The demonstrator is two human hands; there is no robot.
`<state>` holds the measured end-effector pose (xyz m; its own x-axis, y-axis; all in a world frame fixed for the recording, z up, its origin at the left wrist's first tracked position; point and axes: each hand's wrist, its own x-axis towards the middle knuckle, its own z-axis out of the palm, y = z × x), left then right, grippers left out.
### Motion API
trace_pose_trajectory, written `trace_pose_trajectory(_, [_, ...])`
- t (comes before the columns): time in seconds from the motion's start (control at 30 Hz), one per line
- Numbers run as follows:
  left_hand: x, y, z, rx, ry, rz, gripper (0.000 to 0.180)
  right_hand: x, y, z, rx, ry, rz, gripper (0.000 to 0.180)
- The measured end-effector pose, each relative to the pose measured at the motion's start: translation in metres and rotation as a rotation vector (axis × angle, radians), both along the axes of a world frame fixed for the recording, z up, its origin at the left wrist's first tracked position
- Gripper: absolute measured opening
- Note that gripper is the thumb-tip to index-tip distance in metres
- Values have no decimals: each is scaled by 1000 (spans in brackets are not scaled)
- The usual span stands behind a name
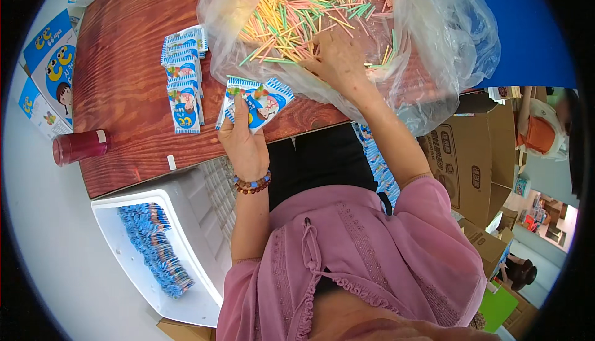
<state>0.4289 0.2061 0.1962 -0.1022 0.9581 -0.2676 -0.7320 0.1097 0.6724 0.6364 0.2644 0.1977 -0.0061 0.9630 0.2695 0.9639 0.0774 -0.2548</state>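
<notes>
Sticks: pinch them from the clear bag of thin coloured sticks (297, 13) at 12 o'clock with your right hand (338, 62), fingers spread, while your left hand (245, 139) holds the small blue paper packets (257, 102) steady.

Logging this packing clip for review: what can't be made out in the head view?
- Right hand fingertips: buried among the coloured sticks, grip unclear.
- Sachets in left hand: overlapping, count unclear.
- Plastic bag: top cut off by frame edge.
</notes>
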Motion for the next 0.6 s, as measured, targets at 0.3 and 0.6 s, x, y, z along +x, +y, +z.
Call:
trace_pose_trajectory(0.3, [-2, -1, 3, 11, -24, -2, 21, -14, 6, 2, -90, -151, -2, 32])
trace_pose_trajectory(0.6, [-2, -2, 5, 30, 7, -13, 21, -9, 8, 14, -151, -159, 0, 35])
